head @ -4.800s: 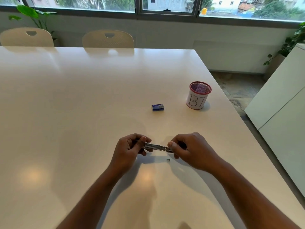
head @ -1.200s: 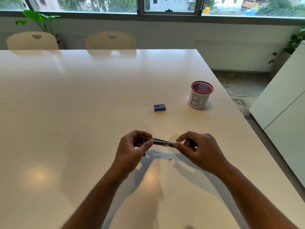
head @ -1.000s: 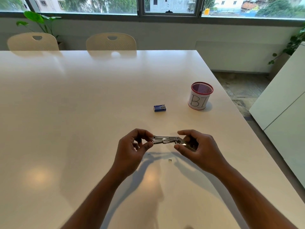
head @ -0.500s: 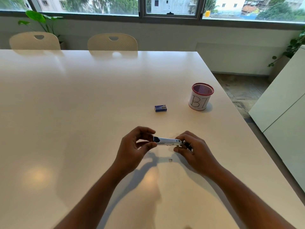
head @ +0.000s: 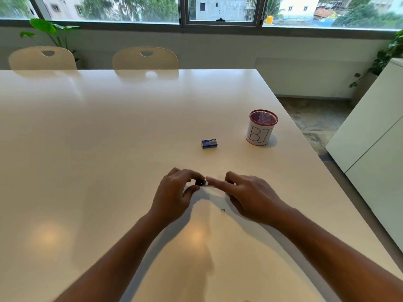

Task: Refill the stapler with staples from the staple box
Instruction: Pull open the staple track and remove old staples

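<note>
A small stapler (head: 201, 183) is held between both hands just above the white table (head: 109, 149); only its black end shows, the rest is hidden and blurred. My left hand (head: 174, 194) pinches that black end. My right hand (head: 246, 198) lies over the stapler's other end with its forefinger stretched along the top. The blue staple box (head: 209, 143) lies shut on the table, well beyond the hands. A tiny bit of staples (head: 222, 210) rests on the table under my right hand.
A red mesh pen cup (head: 261, 127) with a white label stands to the right of the staple box, near the table's right edge. Two cream chairs (head: 145, 58) stand at the far side. A white cabinet (head: 370, 138) is to the right.
The stapler stood swung open with its metal rail showing a second ago; it now lies folded together under my right forefinger. Both hands have drawn closer to each other.
</note>
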`<action>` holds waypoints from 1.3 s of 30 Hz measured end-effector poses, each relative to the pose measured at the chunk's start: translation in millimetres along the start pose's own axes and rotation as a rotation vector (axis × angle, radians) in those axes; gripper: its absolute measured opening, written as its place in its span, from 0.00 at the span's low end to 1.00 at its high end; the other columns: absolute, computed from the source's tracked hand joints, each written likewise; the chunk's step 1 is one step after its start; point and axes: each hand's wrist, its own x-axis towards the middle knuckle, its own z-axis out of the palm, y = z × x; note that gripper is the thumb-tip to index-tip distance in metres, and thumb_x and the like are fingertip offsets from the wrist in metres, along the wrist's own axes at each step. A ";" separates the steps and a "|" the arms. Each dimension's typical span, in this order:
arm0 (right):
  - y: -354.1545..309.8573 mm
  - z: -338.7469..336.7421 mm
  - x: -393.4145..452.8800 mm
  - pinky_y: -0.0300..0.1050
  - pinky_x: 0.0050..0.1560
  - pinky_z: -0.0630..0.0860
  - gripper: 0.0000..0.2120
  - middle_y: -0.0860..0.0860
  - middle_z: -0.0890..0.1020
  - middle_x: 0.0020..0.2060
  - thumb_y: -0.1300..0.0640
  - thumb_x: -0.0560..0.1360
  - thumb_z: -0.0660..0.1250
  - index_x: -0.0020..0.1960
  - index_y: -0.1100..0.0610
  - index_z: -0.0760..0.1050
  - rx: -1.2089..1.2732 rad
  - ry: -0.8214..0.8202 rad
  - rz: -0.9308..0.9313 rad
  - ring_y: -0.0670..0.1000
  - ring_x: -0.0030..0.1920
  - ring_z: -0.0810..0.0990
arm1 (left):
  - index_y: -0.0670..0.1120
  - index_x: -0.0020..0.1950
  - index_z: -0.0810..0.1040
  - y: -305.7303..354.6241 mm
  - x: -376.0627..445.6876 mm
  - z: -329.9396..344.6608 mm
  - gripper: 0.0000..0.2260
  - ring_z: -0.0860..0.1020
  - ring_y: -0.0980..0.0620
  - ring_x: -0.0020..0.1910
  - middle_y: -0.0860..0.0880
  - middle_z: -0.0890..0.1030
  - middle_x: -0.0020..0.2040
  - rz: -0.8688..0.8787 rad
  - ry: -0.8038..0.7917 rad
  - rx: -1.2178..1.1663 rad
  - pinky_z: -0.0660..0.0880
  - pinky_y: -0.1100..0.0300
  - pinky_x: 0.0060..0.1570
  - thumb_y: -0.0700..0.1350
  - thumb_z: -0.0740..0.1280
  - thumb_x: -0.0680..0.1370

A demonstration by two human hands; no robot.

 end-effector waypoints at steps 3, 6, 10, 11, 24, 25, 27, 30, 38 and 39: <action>-4.8 0.3 2.4 0.39 0.36 0.75 0.29 0.50 0.80 0.51 0.53 0.84 0.65 0.81 0.40 0.59 0.070 -0.019 -0.018 0.46 0.36 0.75 | 0.49 0.57 0.83 -0.9 -2.4 -0.3 0.11 0.78 0.56 0.50 0.54 0.86 0.51 -0.031 0.002 -0.037 0.75 0.61 0.51 0.38 0.74 0.77; -4.3 -2.8 7.0 0.36 0.34 0.75 0.28 0.48 0.81 0.51 0.56 0.83 0.64 0.80 0.42 0.62 0.170 0.083 0.070 0.45 0.35 0.75 | 0.49 0.58 0.83 1.2 3.2 -3.8 0.11 0.79 0.54 0.50 0.55 0.85 0.51 -0.052 0.136 -0.084 0.72 0.65 0.49 0.37 0.73 0.79; -4.7 -1.2 12.4 0.45 0.43 0.82 0.26 0.46 0.82 0.51 0.57 0.85 0.61 0.80 0.40 0.63 0.370 0.051 0.197 0.47 0.42 0.79 | 0.50 0.57 0.84 3.5 8.7 -4.1 0.09 0.81 0.54 0.49 0.57 0.85 0.50 -0.110 0.137 -0.175 0.75 0.64 0.51 0.38 0.71 0.80; -5.6 -1.3 13.4 0.47 0.46 0.82 0.24 0.45 0.83 0.50 0.58 0.85 0.60 0.79 0.42 0.65 0.455 0.040 0.240 0.48 0.44 0.80 | 0.50 0.56 0.84 3.1 9.4 -4.1 0.08 0.82 0.55 0.48 0.56 0.86 0.50 -0.141 0.131 -0.239 0.77 0.63 0.51 0.38 0.71 0.81; -5.1 -20.7 13.0 0.41 0.29 0.64 0.11 0.51 0.80 0.34 0.58 0.85 0.61 0.60 0.56 0.82 1.470 -0.281 0.694 0.46 0.29 0.69 | 0.47 0.54 0.85 15.9 12.2 -9.0 0.08 0.88 0.52 0.46 0.48 0.90 0.46 -0.448 0.182 -0.846 0.81 0.64 0.43 0.45 0.75 0.75; -4.4 -21.4 12.5 0.42 0.29 0.64 0.12 0.52 0.80 0.35 0.58 0.85 0.61 0.59 0.56 0.83 1.514 -0.290 0.708 0.46 0.29 0.69 | 0.47 0.54 0.84 17.9 12.1 -10.1 0.10 0.88 0.52 0.47 0.48 0.90 0.46 -0.460 0.200 -0.871 0.82 0.64 0.43 0.47 0.75 0.74; -3.4 -22.0 11.1 0.42 0.30 0.64 0.13 0.53 0.80 0.36 0.57 0.85 0.61 0.58 0.55 0.85 1.598 -0.298 0.724 0.46 0.28 0.68 | 0.48 0.53 0.85 21.6 11.2 -11.7 0.11 0.88 0.51 0.47 0.49 0.90 0.46 -0.441 0.205 -0.876 0.82 0.63 0.45 0.49 0.75 0.72; -1.0 -23.4 9.5 0.39 0.29 0.67 0.15 0.54 0.80 0.36 0.55 0.85 0.60 0.57 0.54 0.86 1.659 -0.309 0.734 0.44 0.27 0.68 | 0.56 0.46 0.88 26.4 10.0 -12.5 0.07 0.87 0.50 0.48 0.51 0.90 0.46 -0.398 0.167 -0.830 0.83 0.61 0.46 0.53 0.76 0.69; 0.3 -27.1 7.9 0.38 0.28 0.68 0.15 0.54 0.79 0.37 0.54 0.85 0.61 0.61 0.56 0.84 1.684 -0.380 0.699 0.44 0.26 0.69 | 0.55 0.50 0.87 27.5 12.6 -12.8 0.07 0.85 0.57 0.45 0.57 0.89 0.48 -0.357 0.177 -0.656 0.84 0.58 0.47 0.43 0.77 0.76; 0.1 -28.2 7.4 0.37 0.28 0.69 0.15 0.53 0.80 0.36 0.52 0.85 0.61 0.62 0.56 0.84 1.673 -0.390 0.687 0.44 0.26 0.69 | 0.55 0.50 0.86 27.8 12.5 -12.3 0.08 0.85 0.57 0.44 0.58 0.89 0.48 -0.357 0.183 -0.626 0.84 0.58 0.46 0.42 0.77 0.76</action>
